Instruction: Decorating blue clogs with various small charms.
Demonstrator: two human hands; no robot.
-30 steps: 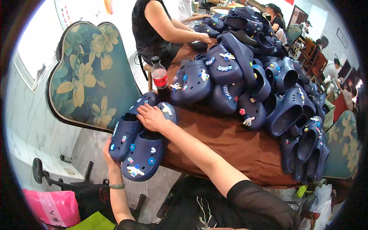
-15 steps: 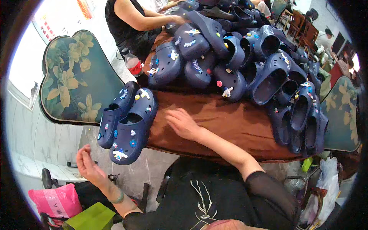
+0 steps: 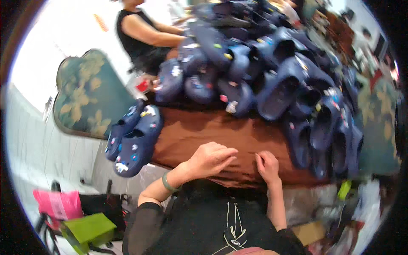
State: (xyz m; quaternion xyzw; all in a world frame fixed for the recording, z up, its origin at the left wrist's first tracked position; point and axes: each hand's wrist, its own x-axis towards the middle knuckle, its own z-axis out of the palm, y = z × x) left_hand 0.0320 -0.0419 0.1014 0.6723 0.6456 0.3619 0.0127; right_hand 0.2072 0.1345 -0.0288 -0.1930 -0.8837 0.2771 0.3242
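My left hand (image 3: 211, 160), with a green bangle at its wrist, is over the front of the brown cloth-covered table. Its fingers point right, loosely bent and apart from the thumb, with nothing seen in them. Facing it across a gap, my right hand (image 3: 267, 166) hovers near the table's front edge, thumb apart from lightly curled fingers, holding nothing visible. At the table's left end sits a pair of navy clogs (image 3: 141, 138) with colourful charms. Beyond my hands lies a big heap of similar navy clogs (image 3: 278, 95), some charm-studded. The picture is blurred by motion.
The brown tablecloth (image 3: 191, 127) spreads between the pair and the heap. A floral-patterned chair back (image 3: 89, 97) stands left, another (image 3: 376, 127) right. A co-worker (image 3: 144, 36) sits across. A bottle with a red label (image 3: 142, 85), a pink bag (image 3: 57, 204) and a green box (image 3: 89, 229) are leftward.
My left hand has swung from beside the clog pair at the left to the table's front middle. My right hand has drawn back and rightward. The view has shifted slightly.
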